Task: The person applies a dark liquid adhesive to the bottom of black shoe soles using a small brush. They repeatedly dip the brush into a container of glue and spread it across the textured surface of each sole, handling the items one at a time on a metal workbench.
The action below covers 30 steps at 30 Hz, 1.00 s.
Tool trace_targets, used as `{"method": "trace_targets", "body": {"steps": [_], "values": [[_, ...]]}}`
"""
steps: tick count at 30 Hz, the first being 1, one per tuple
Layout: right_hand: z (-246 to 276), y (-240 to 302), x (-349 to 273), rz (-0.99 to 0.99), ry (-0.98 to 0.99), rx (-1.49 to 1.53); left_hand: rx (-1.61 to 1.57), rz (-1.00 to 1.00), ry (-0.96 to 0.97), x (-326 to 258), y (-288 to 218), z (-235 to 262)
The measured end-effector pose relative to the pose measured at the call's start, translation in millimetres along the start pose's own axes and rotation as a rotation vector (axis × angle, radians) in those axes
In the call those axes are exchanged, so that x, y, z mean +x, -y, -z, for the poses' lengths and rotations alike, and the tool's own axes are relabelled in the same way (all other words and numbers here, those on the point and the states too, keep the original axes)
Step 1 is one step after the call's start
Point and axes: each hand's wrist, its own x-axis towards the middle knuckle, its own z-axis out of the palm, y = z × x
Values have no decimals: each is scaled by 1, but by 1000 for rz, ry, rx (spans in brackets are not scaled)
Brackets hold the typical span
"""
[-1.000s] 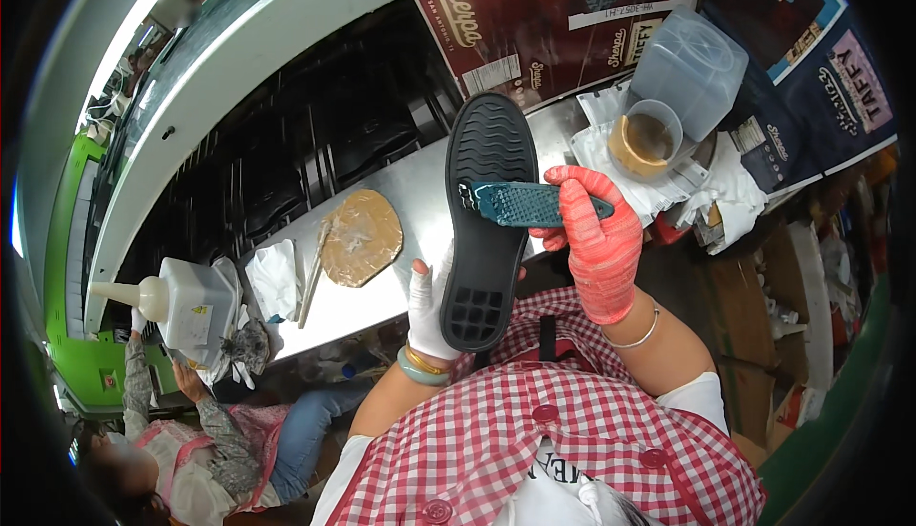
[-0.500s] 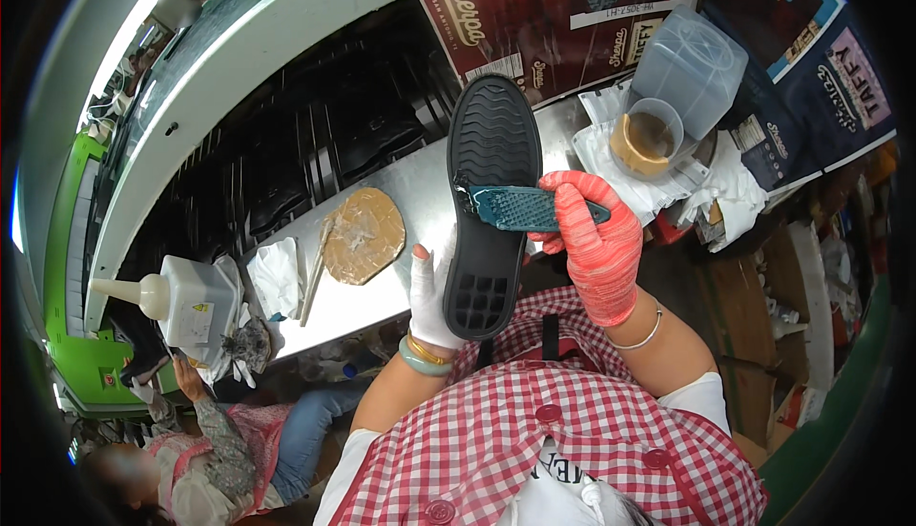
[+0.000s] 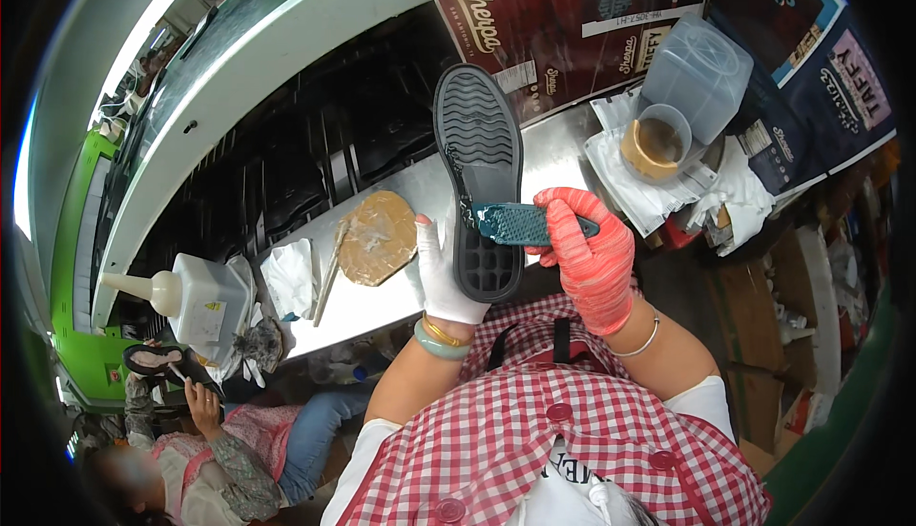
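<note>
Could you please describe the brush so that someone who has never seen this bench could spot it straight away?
Find the steel bench that runs across the middle, then the black shoe sole that the left hand holds up over it. The brush lies across that sole, gripped by the right hand in a red glove. It is the only teal thing there, flat and textured.

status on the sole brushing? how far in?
Done: can't tell; no coated area is distinguishable on the black sole. In hand: left hand holds the sole up by its heel, tread facing the camera; right hand lays the teal brush across its lower half. Left: the toe end above the brush looks untouched.
</note>
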Motion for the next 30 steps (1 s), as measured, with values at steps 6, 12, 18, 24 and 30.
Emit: {"method": "trace_targets", "body": {"steps": [6,12,18,24,30], "values": [[-5,2,-4,-17,46,11,-32,-61,72,4,-4,-7],[-7,7,-9,-74,83,1,-81,-50,3,10,-6,-8],[-8,9,-13,-69,111,-9,-106,-68,61,10,-9,-10],[-4,19,-14,-127,186,-64,-113,21,61,5,-14,-10],[5,28,-3,-194,347,-122,-120,106,149,-2,-20,-4]]}}
